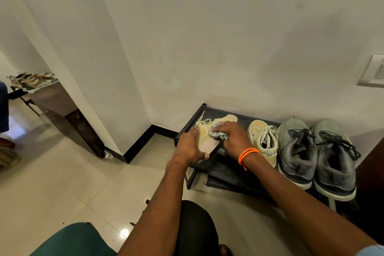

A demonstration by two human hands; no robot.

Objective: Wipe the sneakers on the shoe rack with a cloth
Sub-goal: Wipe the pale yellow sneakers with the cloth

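The black shoe rack [226, 169] stands on the tiled floor [62, 183] against the wall. Its top shelf carries four sneakers. One yellow sneaker [204, 137] lies tipped on its side within the left grip [190, 147]. A second yellow sneaker [264, 137] stands upright just right of the right grip [232, 135]. Two grey sneakers [318, 156] with black laces stand side by side further right, touching each other.
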